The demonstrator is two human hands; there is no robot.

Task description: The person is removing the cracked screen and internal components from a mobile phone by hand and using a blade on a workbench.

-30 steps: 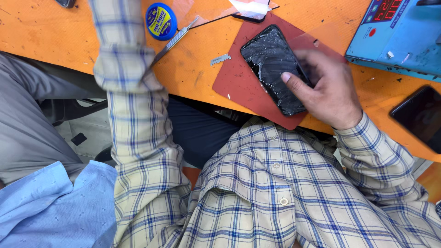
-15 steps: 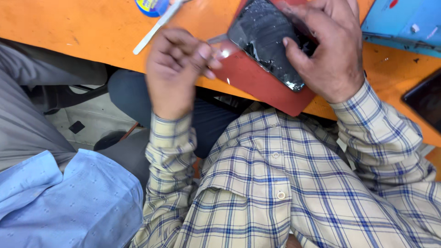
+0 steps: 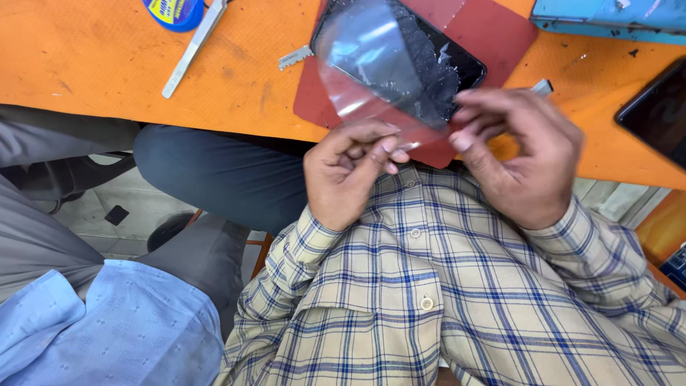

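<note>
A clear plastic film (image 3: 371, 64) is held up over a black phone with a cracked screen (image 3: 446, 68), which lies on a dark red mat (image 3: 493, 28) at the edge of the orange table (image 3: 107, 78). My left hand (image 3: 350, 168) pinches the film's lower edge between thumb and fingers. My right hand (image 3: 522, 154) is beside it, fingertips curled at the same lower edge of the film near the mat's front corner. Both wrists are in yellow-and-blue checked sleeves.
Metal tweezers (image 3: 193, 46) and a blue-and-yellow round tin (image 3: 171, 11) lie at the table's left. A small razor blade (image 3: 294, 57) rests beside the mat. A blue device (image 3: 607, 14) and another dark phone (image 3: 657, 111) are at the right. A person in grey trousers and light blue shirt (image 3: 107, 322) sits left.
My left hand came back from the table's far side to the mat's front edge. Both hands left the phone and now hold a clear film lifted above it.
</note>
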